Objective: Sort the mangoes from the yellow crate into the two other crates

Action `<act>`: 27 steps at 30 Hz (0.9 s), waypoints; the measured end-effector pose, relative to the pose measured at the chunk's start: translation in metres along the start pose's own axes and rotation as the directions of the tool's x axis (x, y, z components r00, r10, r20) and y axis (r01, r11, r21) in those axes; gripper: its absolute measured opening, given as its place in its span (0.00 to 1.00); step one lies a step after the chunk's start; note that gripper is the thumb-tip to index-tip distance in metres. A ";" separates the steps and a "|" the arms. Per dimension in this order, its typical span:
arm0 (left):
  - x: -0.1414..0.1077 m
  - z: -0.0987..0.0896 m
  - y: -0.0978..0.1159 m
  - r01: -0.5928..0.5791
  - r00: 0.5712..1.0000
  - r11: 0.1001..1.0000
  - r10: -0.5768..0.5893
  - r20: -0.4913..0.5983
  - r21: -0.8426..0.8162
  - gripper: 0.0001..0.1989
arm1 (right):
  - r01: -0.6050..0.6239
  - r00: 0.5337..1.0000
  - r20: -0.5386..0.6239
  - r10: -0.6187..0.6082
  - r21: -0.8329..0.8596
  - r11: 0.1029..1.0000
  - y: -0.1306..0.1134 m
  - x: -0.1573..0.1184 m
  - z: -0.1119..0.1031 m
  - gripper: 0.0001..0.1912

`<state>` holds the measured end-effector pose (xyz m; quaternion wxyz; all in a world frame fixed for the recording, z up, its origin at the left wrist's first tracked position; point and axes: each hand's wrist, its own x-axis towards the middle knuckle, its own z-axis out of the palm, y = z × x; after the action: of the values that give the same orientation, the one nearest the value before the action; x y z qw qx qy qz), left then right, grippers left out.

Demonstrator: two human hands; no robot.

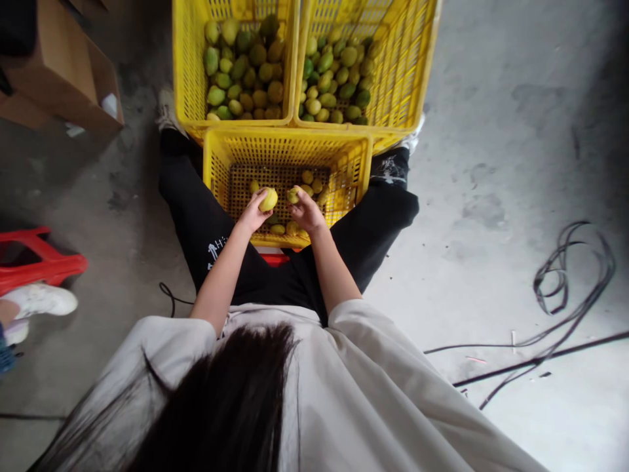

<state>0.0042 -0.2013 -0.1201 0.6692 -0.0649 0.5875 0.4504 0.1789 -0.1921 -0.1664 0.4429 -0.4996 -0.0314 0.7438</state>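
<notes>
My left hand (254, 213) is closed round a yellow lemon (268, 199), held over the near yellow crate (287, 133). Beside it, my right hand (306, 212) grips a second, greener lemon (293, 195) between thumb and fingers. The two fruits are a short way apart. Below them in the near crate, several yellow lemons (317, 186) lie at the right, a few (278, 229) rest along the near side, and one (254, 186) sits at the left. My wrists partly hide the crate's near wall.
Two yellow crates behind hold green and yellow lemons, one heap at left (246, 72), one at right (339, 78). A cardboard box (73, 65) stands far left. A red stool (44, 259) and another person's shoe (46, 299) are at left. Black cables (565, 321) lie on the floor at right.
</notes>
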 end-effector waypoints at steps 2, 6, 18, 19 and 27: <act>-0.002 0.000 -0.001 -0.023 1.000 1.000 0.023 0.008 0.008 0.12 | -0.006 1.000 -0.006 0.006 0.032 0.999 -0.001 0.001 -0.002 0.09; -0.003 0.000 -0.002 -0.020 0.999 0.999 0.020 -0.033 0.028 0.15 | -0.037 0.999 -0.013 0.038 0.072 0.997 0.001 0.007 -0.003 0.09; -0.003 0.001 0.002 0.011 1.000 0.998 -0.012 -0.004 -0.063 0.16 | -0.015 0.992 -0.123 0.033 0.147 0.989 -0.001 0.009 0.003 0.16; -0.002 0.001 0.001 0.014 1.000 0.999 -0.014 0.006 -0.042 0.15 | -0.004 0.989 -0.146 0.025 0.144 0.990 0.000 0.009 0.003 0.15; 0.013 0.000 0.000 0.053 0.996 0.997 -0.057 -0.075 -0.061 0.16 | 0.088 0.992 -0.091 -0.088 -0.002 0.996 0.000 0.008 -0.002 0.19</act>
<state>0.0031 -0.1944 -0.1310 0.6562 -0.1180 0.5972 0.4459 0.1796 -0.1871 -0.1728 0.4769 -0.5305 -0.0325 0.7001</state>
